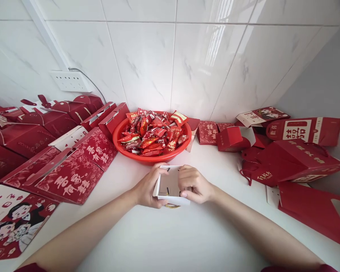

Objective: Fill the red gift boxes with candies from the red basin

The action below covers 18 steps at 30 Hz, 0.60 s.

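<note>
A small paper box (173,181), white at the edges with a grey-brown face turned up at me, is between my hands just in front of the basin. Several short dark marks show on that face, and a twisted gold cord (172,206) hangs at its near edge. My left hand (150,187) grips the box's left side, thumb on the upper edge and fingers beneath. Curled fingers of my right hand (195,184) press on the right side of the box, covering that edge. Behind it, a red plastic basin (151,160) holds a heap of red-wrapped sweets (155,132).
Red gift boxes (73,170) crowd the left side, with an illustrated card-like box (19,223) at the front. More red boxes (291,162) lie at the right, some flat. A tiled wall (147,56) with a power strip (70,81) stands behind the white table (170,241).
</note>
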{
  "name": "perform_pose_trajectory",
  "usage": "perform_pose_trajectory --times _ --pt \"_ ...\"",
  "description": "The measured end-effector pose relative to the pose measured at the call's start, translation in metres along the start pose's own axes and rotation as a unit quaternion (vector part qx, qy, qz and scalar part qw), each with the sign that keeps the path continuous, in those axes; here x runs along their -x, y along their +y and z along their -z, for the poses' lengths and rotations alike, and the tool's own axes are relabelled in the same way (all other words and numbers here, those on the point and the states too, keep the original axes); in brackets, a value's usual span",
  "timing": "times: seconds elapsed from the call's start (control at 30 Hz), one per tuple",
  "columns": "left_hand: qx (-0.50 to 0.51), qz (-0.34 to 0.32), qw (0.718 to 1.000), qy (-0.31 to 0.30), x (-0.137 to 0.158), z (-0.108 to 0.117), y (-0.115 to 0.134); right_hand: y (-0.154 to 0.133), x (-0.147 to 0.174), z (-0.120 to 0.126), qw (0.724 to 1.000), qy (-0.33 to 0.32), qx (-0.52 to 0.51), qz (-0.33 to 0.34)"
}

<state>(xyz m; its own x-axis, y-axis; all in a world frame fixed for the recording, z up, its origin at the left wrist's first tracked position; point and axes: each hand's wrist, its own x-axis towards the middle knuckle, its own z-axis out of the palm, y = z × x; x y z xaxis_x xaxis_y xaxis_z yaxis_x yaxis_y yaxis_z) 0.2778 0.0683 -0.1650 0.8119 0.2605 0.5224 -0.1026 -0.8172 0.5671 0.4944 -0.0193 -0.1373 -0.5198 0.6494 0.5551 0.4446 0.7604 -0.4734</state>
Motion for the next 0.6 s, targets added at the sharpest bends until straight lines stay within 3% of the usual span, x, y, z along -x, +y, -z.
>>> perform_pose_trajectory --times 0.13,0.2,0.27,0.33,0.4,0.5,0.53,0.6 --pt "-0.088 -0.031 0.996 0.014 0.005 0.003 0.009 0.004 0.011 -0.018 0.995 0.1 0.015 0.019" --pt "-0.092 -0.046 0.994 -0.03 0.003 0.007 0.021 -0.002 0.01 -0.017 0.993 0.115 -0.004 0.002" --pt "-0.013 -0.037 0.994 -0.098 -0.003 0.013 0.038 -0.012 0.007 -0.013 0.987 0.145 -0.068 -0.033" --pt "0.109 0.009 0.986 -0.125 -0.012 0.019 0.054 -0.023 0.004 -0.008 0.968 0.189 -0.143 -0.085" --pt "0.232 0.082 0.964 -0.104 -0.019 0.024 0.065 -0.032 0.0 -0.002 0.932 0.229 -0.224 -0.171" --pt "0.372 0.186 0.907 -0.06 -0.022 0.027 0.071 -0.039 -0.006 0.002 0.865 0.255 -0.275 -0.333" --pt "0.402 0.212 0.889 -0.053 -0.021 0.026 0.072 -0.039 -0.007 0.003 0.857 0.244 -0.257 -0.374" --pt "0.44 0.24 0.864 -0.054 -0.018 0.024 0.074 -0.037 -0.007 0.001 0.876 0.182 -0.188 -0.404"
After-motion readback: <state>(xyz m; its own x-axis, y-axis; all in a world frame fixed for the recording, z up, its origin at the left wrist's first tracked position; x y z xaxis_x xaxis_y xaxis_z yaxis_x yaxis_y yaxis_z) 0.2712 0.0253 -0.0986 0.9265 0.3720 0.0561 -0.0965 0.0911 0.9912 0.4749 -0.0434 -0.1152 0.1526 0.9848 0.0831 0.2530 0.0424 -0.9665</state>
